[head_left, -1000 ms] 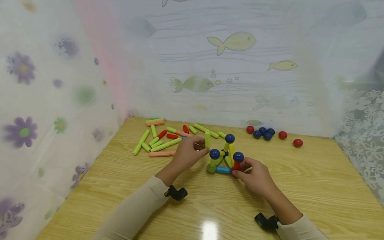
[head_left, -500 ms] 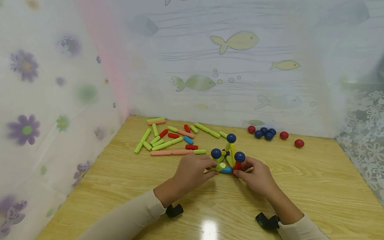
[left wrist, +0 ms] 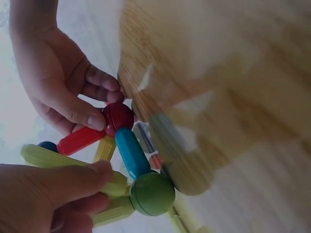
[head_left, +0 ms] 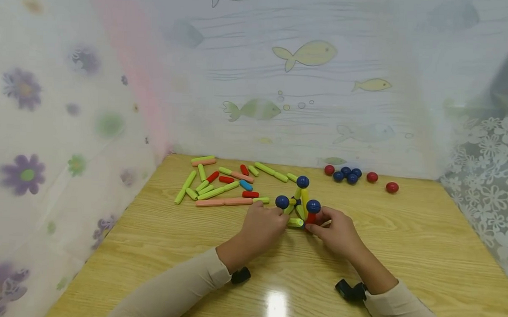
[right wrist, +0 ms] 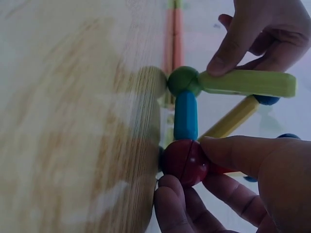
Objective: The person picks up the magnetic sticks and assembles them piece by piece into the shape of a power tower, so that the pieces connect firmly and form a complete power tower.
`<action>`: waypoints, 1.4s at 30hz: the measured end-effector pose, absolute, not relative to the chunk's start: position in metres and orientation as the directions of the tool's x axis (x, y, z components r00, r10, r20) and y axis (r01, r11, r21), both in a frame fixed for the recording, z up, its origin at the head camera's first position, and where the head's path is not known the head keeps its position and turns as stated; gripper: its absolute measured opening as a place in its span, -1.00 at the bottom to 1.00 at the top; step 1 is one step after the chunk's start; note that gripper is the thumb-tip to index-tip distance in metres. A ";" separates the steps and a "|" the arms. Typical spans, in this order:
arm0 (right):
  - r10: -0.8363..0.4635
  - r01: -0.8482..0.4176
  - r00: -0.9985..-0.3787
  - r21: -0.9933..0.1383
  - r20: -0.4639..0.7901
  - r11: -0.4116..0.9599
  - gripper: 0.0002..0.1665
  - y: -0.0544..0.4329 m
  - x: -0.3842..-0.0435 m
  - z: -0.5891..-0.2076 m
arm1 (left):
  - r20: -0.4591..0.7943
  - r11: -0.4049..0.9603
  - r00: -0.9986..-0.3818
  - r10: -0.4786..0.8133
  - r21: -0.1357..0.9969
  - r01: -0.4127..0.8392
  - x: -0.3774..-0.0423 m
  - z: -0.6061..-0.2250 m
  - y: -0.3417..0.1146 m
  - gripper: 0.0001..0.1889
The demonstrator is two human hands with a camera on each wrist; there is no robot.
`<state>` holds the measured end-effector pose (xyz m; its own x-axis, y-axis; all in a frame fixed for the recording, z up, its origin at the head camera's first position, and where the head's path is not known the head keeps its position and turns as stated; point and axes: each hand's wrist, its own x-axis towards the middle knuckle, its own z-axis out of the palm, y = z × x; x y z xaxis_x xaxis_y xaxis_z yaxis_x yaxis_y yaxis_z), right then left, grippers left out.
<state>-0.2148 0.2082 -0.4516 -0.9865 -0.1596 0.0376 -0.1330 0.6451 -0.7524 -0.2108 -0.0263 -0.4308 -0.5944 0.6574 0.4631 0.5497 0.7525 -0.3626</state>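
Between the two hands, the yellow-green stick (right wrist: 252, 83) sits at the fingertips of the left hand (head_left: 264, 224) — pinched near one end, which appears to touch the green ball (right wrist: 183, 81). Its long axis slants up and away from that ball, and in the head view it points rightward from the left hand, across the blue stick (right wrist: 185, 116). Farther from the held piece, the right hand (head_left: 335, 230) grips the red ball (right wrist: 183, 162) at the blue stick's other end — so the left is clearly nearer.
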 end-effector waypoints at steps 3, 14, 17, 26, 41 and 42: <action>-0.161 -0.132 -0.986 -0.751 0.034 0.647 -0.78 0.208 -0.215 -0.451 | 0.433 0.753 -0.616 0.658 -0.388 0.531 -0.211 -0.432 -0.023 -0.78; -0.160 -0.133 -0.987 -0.745 0.037 0.654 -0.76 0.208 -0.213 -0.452 | 0.315 0.784 -0.729 0.607 -0.386 0.486 -0.209 -0.428 -0.013 -0.88; -0.160 -0.130 -0.987 -0.743 0.031 0.657 -0.76 0.208 -0.213 -0.452 | 0.265 0.789 -0.761 0.592 -0.384 0.480 -0.209 -0.426 -0.011 -0.89; -0.170 -0.141 -0.985 -0.738 0.036 0.660 -0.76 0.207 -0.214 -0.452 | 0.194 0.810 -0.813 0.549 -0.364 0.460 -0.212 -0.422 -0.005 -0.90; -0.187 -0.182 -0.980 -0.727 0.075 0.662 -0.69 0.210 -0.216 -0.455 | 0.135 0.857 -0.864 0.485 -0.271 0.438 -0.226 -0.418 0.000 -0.94; -0.190 -0.186 -0.979 -0.726 0.077 0.662 -0.68 0.210 -0.216 -0.455 | 0.136 0.859 -0.866 0.482 -0.266 0.437 -0.227 -0.418 0.000 -0.92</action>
<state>-0.2163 0.2105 -0.4548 -0.9788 -0.1896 0.0773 -0.1855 0.6618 -0.7264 -0.2267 0.0001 -0.4180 -0.8657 0.4818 0.1360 0.4367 0.8595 -0.2657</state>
